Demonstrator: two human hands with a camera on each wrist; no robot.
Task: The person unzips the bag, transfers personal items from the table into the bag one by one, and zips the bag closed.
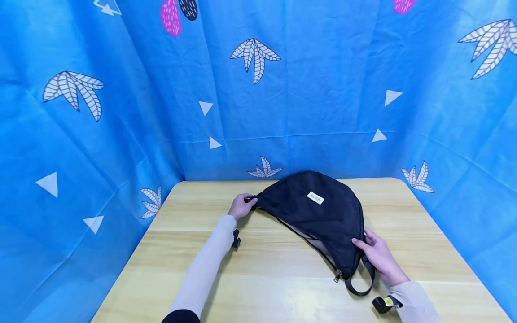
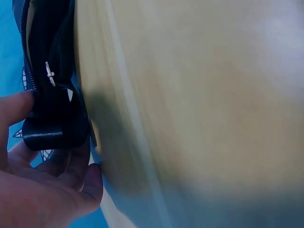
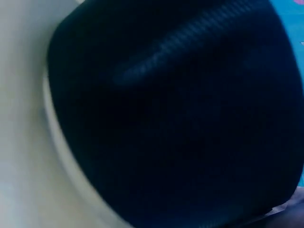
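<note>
"Bag (image 1: 319, 220) on the table (image 1: 250, 278), one o'clock of centre: soft, light, I'd guess. Where to grip?"

"Both ends: left hand (image 1: 241, 206) pinches ten o'clock, right hand (image 1: 378, 254) grips four, near the strap (image 1: 358, 294)."

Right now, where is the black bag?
In the head view, the black bag is right of the picture's centre, between the left hand and right hand, near the blue curtain.

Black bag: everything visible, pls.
Black bag, fabric-looking, roughly half-moon, with a small white label on its face. The zippered edge toward the person gapes, showing pale lining; a metal-looking zipper pull and a strap loop sit at its right end. It spreads over the wooden table, left hand gripping the left corner, right hand holding the right side.
</note>
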